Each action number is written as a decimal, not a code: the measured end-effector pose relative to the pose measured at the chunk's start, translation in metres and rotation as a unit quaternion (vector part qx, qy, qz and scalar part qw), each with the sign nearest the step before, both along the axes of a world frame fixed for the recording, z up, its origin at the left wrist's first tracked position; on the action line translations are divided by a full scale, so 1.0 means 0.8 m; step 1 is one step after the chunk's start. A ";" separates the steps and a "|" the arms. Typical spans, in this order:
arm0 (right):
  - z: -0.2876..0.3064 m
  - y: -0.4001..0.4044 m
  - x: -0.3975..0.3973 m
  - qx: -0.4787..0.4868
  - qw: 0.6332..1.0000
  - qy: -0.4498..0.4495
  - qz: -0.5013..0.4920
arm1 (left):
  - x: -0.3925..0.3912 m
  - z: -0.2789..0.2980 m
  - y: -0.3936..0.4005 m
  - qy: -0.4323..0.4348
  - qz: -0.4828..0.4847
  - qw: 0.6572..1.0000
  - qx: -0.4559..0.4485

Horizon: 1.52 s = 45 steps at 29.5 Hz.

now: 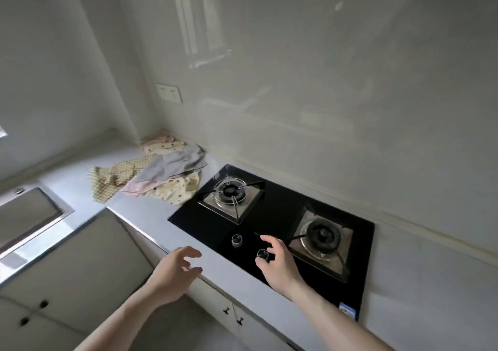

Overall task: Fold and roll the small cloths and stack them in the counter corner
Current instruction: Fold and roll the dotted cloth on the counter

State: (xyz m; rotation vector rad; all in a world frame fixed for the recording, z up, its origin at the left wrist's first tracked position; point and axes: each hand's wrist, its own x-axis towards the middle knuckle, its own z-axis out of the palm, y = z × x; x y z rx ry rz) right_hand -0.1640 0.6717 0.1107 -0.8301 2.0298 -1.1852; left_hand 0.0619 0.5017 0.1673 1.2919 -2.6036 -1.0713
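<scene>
Both hands empty: left hand (173, 269) half-curled, right hand (277, 265) over hob (275, 205).

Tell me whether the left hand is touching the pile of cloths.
Apart. The head view shows the left hand above the counter edge, bare counter separating it from the cloths.

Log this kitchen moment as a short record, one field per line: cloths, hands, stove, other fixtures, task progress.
cloths: loose pile of small cloths lying unfolded on the counter near the corner, left of the stove
left hand: left hand holds nothing, fingers loosely curled, above the counter's front edge
right hand: right hand holds nothing, fingers spread over the stove, by the near knob
stove: black two-burner gas stove, no flame visible
other fixtures: sink at left; wall socket
task progress: no cloth folded, rolled or stacked yet
</scene>
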 end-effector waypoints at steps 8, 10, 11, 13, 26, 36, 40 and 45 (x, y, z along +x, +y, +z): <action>0.020 -0.141 0.072 -0.011 0.993 0.015 0.113 | 0.098 -0.004 -0.094 0.042 0.090 0.995 -0.004; 0.016 -0.180 0.081 -0.009 0.991 0.016 0.132 | 0.112 -0.009 -0.122 0.042 0.101 0.994 -0.008; 0.013 -0.199 0.084 -0.009 0.990 0.015 0.139 | 0.118 -0.013 -0.137 0.040 0.106 0.994 -0.010; 0.006 -0.242 0.091 -0.007 0.989 0.009 0.146 | 0.131 -0.020 -0.171 0.031 0.116 0.993 -0.009; -0.007 -0.471 0.112 0.012 0.983 -0.013 0.185 | 0.150 -0.028 -0.385 -0.011 0.118 0.993 -0.003; -0.049 -0.523 0.086 0.052 0.996 0.002 0.068 | 0.069 -0.070 -0.540 -0.075 -0.043 0.996 0.011; -0.072 -0.536 0.097 0.084 0.996 0.010 -0.004 | 0.043 -0.099 -0.604 -0.104 -0.137 0.985 0.001; -0.097 -0.573 0.134 0.133 0.988 0.031 -0.077 | 0.040 -0.138 -0.677 -0.127 -0.243 0.962 -0.021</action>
